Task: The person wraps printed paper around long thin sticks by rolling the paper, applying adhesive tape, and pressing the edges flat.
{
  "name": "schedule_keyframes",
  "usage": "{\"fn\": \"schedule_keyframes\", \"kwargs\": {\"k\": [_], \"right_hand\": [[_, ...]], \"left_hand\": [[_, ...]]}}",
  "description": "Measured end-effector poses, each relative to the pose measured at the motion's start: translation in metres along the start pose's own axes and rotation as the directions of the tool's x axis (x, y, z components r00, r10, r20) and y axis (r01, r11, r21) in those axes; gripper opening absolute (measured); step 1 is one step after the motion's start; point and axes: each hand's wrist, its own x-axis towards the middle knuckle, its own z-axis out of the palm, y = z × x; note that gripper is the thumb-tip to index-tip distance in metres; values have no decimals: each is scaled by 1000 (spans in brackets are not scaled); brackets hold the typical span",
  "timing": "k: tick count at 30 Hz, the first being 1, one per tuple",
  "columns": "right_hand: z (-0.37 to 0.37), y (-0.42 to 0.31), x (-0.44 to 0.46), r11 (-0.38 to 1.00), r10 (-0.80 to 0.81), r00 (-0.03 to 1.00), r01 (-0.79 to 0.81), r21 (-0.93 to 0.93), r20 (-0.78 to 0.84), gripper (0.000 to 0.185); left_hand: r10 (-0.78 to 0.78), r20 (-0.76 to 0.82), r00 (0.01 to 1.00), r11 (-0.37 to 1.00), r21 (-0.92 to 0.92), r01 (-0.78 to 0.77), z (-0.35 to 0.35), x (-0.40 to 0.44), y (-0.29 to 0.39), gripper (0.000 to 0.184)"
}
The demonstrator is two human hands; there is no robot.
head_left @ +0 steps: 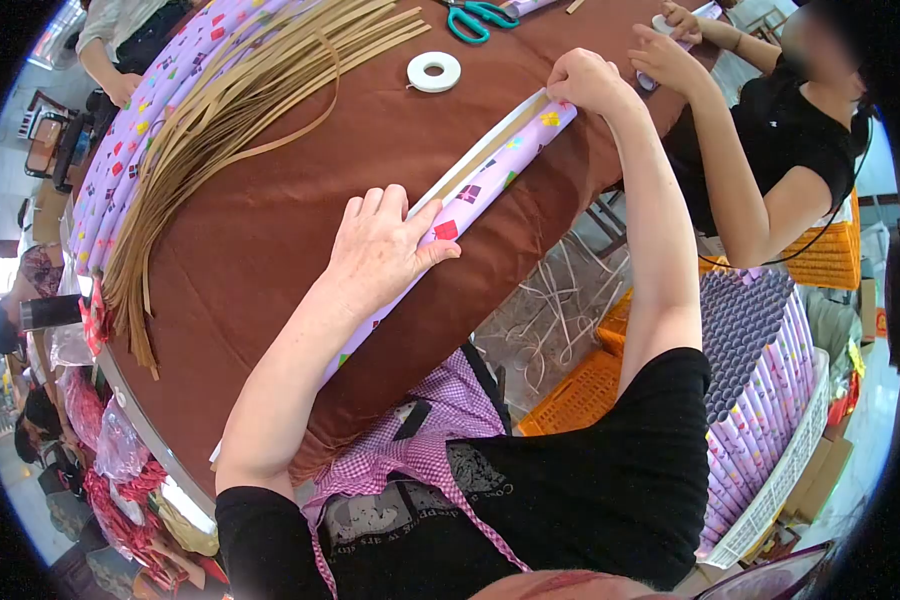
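Observation:
A lilac wrapping paper roll (518, 155) printed with small gift boxes lies slantwise near the front of the table. Along its upper side runs a brown paper strip (492, 146), with a white edge beside it. My left hand (390, 243) lies on the roll and strip, fingers spread and pressing down. At the far end, my right hand (592, 80) has its fingertips pinched on the strip's end against the roll. Its exact hold is partly hidden by the fingers.
On the brown-covered table (260, 225) are a bundle of brown strips (185, 165), lilac rolls (120, 185), white tape (433, 72) and teal-handled scissors (477, 18). A co-worker (770, 150) sits at right. Below stand orange crates (575, 395) and a white basket (770, 510) of finished rolls.

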Motion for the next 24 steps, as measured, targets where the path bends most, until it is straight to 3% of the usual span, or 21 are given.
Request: {"fn": "schedule_keyframes", "kwargs": {"k": [7,11,13,16,24], "right_hand": [[-2,-6,9,993,119,985,-116,-26,123,20],[-4,-10,12,993,114,981,-112,-26,157,24],[1,-15,14,983,123,986,-105,-152,112,19],[2,-16,13,978,122,988,-103,-181,96,19],[1,-14,15,987,106,981,-85,-139,159,26]], "left_hand": [[9,-7,1000,1000,5,-9,-1,1,0,64],[15,-41,999,999,29,-14,2,0,-1,61],[12,-43,999,1000,27,-10,2,1,0,61],[5,-42,999,999,32,-4,2,1,1,61],[3,-39,999,1000,24,-2,1,1,1,62]]}}
